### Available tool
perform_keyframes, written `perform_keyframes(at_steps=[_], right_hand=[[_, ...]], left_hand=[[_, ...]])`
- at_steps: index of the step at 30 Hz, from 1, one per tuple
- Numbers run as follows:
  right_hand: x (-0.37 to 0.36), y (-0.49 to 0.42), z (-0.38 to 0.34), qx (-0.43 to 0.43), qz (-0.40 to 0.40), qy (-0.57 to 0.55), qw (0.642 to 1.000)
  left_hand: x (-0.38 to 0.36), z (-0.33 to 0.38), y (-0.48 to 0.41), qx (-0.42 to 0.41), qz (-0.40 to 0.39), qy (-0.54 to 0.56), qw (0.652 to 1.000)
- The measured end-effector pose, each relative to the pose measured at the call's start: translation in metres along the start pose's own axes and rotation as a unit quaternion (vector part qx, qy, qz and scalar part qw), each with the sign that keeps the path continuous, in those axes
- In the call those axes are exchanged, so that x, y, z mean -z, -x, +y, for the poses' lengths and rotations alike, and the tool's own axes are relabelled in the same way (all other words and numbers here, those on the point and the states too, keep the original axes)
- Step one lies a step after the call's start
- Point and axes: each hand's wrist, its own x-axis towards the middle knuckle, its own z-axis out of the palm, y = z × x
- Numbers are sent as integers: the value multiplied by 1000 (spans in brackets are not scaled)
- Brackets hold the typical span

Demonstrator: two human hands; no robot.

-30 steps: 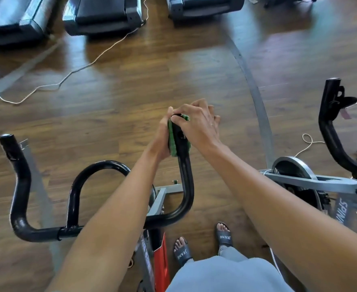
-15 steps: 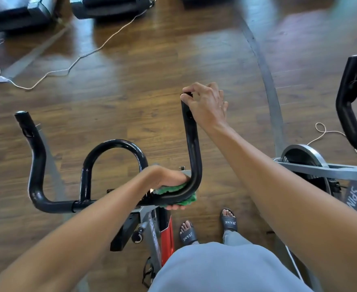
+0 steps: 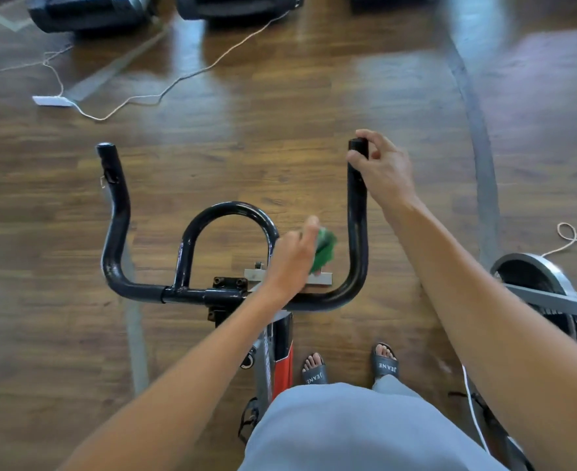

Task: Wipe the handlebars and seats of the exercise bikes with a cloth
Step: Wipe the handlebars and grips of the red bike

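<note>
I see the right hand (image 3: 385,168) at the top end of the right horn of the black handlebars (image 3: 185,295). Its fingers are curled loosely around the tube, and the thumb is on the near side. The left hand (image 3: 293,260) holds the green cloth (image 3: 325,249) bunched under its fingers, but blur hides how exactly they lie. The cloth is between the middle loop and the right horn, above the grey bracket (image 3: 322,279). Whether it touches the bar, I cannot tell.

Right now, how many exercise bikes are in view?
2. The near bike is straight ahead, right hand gripping its handlebar, left hand holding the cloth. The second bike is at the right edge, only its flywheel and frame showing. More may be hidden.
</note>
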Motion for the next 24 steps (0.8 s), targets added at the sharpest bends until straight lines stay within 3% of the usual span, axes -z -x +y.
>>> perform_keyframes(at_steps=[2, 4, 5, 7, 9, 12, 14, 15, 16, 18, 19, 20, 22, 24], right_hand=[[-11, 34, -1, 29, 16, 21, 999], [-24, 73, 6, 89, 35, -72, 993], [-31, 89, 10, 101, 1, -129, 986], [-47, 107, 18, 43, -111, -237, 964], [-62, 113, 21, -45, -206, -345, 915], [-83, 123, 19, -104, -331, -429, 834], [-93, 130, 18, -142, -374, -468, 788], [-97, 133, 18, -151, -384, -484, 772], [-101, 136, 17, -158, -389, -498, 759], [-108, 141, 12, -176, -388, -512, 746], [-111, 141, 9, -186, -388, -512, 743], [-112, 139, 4, -194, -389, -510, 743], [-112, 130, -4, -183, -382, -484, 766], [-108, 120, -9, -95, -365, -370, 849]], left_hand=[[21, 5, 4, 48, 43, 200, 978], [46, 8, 13, 99, -1, 369, 924], [56, 7, 19, 105, -25, 414, 904], [67, 3, 34, 105, -29, 462, 880], [72, -2, 44, 115, 4, 498, 860], [74, -4, 56, 126, 26, 555, 822], [74, -2, 62, 121, 49, 571, 811], [71, -3, 64, 105, 83, 545, 827], [68, -6, 64, 78, 139, 473, 866], [67, -15, 64, 8, 285, 145, 948], [70, -21, 63, -27, 325, -30, 945], [76, -28, 61, -42, 337, -120, 933], [98, -41, 58, -54, 358, -89, 928], [126, -60, 56, -40, 432, -64, 899]])
